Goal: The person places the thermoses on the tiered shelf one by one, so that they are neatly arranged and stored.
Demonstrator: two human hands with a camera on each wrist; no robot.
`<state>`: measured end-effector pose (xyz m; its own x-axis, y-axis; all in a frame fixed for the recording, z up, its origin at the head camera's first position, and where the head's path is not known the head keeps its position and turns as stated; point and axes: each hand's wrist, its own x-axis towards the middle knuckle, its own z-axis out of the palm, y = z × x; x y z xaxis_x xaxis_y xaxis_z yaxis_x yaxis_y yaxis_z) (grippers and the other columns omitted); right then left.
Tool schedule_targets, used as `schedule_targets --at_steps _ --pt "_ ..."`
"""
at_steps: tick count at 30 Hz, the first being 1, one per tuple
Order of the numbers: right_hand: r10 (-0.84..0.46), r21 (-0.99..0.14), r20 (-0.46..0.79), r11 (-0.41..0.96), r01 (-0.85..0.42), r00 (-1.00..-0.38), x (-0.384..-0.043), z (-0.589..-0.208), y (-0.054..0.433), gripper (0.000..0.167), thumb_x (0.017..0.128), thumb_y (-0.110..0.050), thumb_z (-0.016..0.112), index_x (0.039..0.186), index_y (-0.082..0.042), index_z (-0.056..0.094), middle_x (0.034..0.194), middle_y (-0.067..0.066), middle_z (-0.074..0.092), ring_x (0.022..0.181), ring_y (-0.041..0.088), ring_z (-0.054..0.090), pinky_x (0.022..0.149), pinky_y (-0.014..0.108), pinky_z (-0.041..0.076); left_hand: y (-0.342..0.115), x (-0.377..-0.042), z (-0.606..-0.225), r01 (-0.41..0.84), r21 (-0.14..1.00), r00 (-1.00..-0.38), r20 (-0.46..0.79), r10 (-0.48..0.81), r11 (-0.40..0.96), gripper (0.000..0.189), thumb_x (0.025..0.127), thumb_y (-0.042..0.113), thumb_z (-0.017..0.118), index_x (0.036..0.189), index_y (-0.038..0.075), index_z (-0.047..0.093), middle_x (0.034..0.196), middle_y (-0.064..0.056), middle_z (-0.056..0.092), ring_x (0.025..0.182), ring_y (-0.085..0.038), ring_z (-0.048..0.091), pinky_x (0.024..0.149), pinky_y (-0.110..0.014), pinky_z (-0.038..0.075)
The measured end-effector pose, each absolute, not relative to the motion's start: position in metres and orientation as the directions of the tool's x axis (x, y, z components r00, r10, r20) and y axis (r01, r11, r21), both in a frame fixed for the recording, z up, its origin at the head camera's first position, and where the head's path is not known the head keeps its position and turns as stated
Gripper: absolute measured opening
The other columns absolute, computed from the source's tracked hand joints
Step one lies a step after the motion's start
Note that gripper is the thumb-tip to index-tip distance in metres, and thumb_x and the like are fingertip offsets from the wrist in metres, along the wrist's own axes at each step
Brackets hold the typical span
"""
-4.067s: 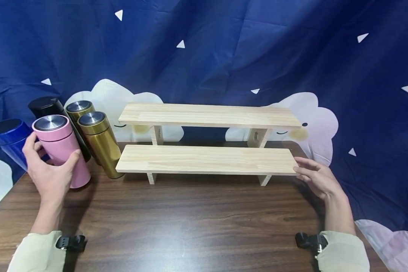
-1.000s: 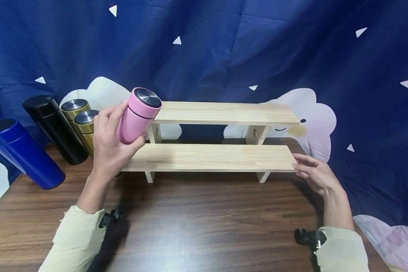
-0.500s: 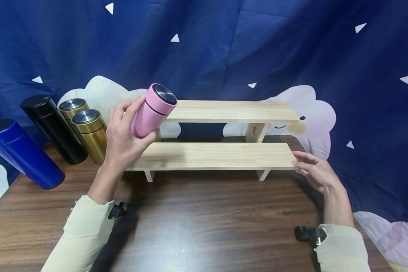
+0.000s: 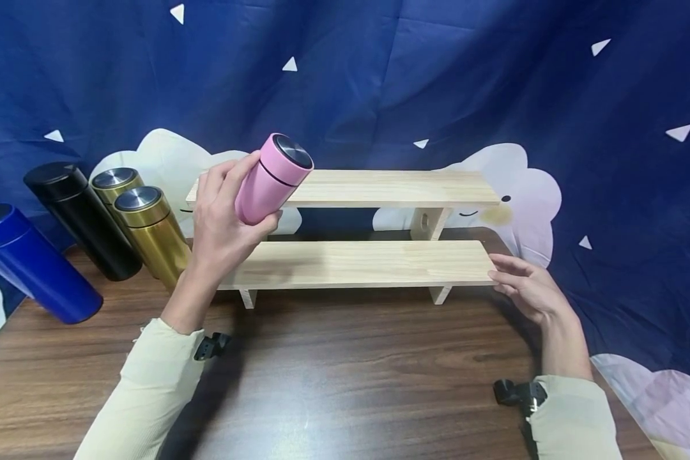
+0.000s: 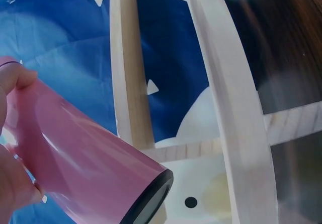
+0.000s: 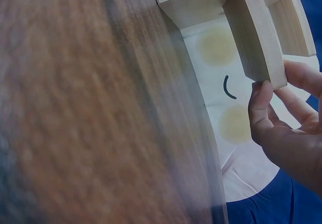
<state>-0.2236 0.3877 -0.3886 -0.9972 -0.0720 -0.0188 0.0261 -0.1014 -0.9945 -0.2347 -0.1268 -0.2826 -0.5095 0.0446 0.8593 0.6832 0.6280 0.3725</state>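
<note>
My left hand (image 4: 221, 214) grips a pink thermos flask (image 4: 271, 182) round its body. The flask is tilted to the right, in the air above the left part of a two-tier wooden shelf (image 4: 351, 263). In the left wrist view, the flask's dark-rimmed base (image 5: 148, 199) points to the lower right, apart from the boards. At the right end of the lower board, my right hand (image 4: 529, 287) pinches the board's corner. The right wrist view shows the thumb (image 6: 261, 108) on one face of the board end (image 6: 266, 58) and the fingers on the other.
On the left of the wood-grain table (image 4: 345, 377) stand a blue flask (image 4: 37, 265), a black flask (image 4: 83, 220) and two gold flasks, one in front (image 4: 152, 233) and one behind (image 4: 115, 182). A blue cloth (image 4: 345, 76) with clouds hangs behind.
The left hand has lifted the pink flask off the table from beside the other flasks and carried it rightward over the shelf, tilting it. The right hand has stayed at the board's end.
</note>
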Motion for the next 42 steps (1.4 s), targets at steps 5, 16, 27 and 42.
schedule_targets --at_steps 5,16,27,42 --pt "-0.067 -0.994 -0.021 -0.104 0.028 -0.998 -0.224 -0.388 0.388 0.033 0.094 0.008 0.062 0.109 -0.02 0.072 0.105 -0.004 0.068 0.087 0.008 0.068 0.073 0.022 0.053 -0.118 -0.24 -0.278 0.68 0.363 -0.499 0.866 0.039 0.636 0.078 0.068 0.013 0.086 0.141 0.017 0.059 0.127 -0.018 0.059 0.115 -0.034 0.049 0.085 -0.047 0.039" --pt "-0.059 -0.995 -0.036 -0.094 0.041 -0.998 -0.224 -0.389 0.387 0.033 0.094 0.008 0.063 0.108 -0.021 0.072 0.104 -0.004 0.068 0.086 0.008 0.068 0.073 0.022 0.053 -0.098 -0.249 -0.273 0.713 0.318 -0.458 0.886 0.071 0.625 0.078 0.068 0.014 0.085 0.141 0.017 0.06 0.123 -0.02 0.059 0.11 -0.037 0.049 0.084 -0.048 0.041" --pt "-0.055 -0.994 -0.042 -0.098 0.047 -0.998 -0.225 -0.389 0.388 0.034 0.094 0.009 0.063 0.107 -0.021 0.073 0.104 -0.004 0.067 0.086 0.008 0.067 0.073 0.022 0.052 -0.073 -0.257 -0.265 0.771 0.236 -0.383 0.914 0.133 0.592 0.07 0.072 0.018 0.081 0.139 0.01 0.059 0.123 -0.02 0.059 0.106 -0.037 0.051 0.084 -0.047 0.041" --pt "-0.05 -0.994 -0.041 -0.103 0.046 -0.998 -0.225 -0.388 0.385 0.033 0.094 0.008 0.064 0.107 -0.021 0.073 0.104 -0.004 0.066 0.087 0.008 0.068 0.074 0.022 0.052 -0.036 -0.263 -0.249 0.805 0.274 -0.41 0.898 0.159 0.526 0.071 0.073 0.022 0.083 0.138 0.008 0.059 0.126 -0.015 0.062 0.109 -0.031 0.053 0.089 -0.041 0.04"
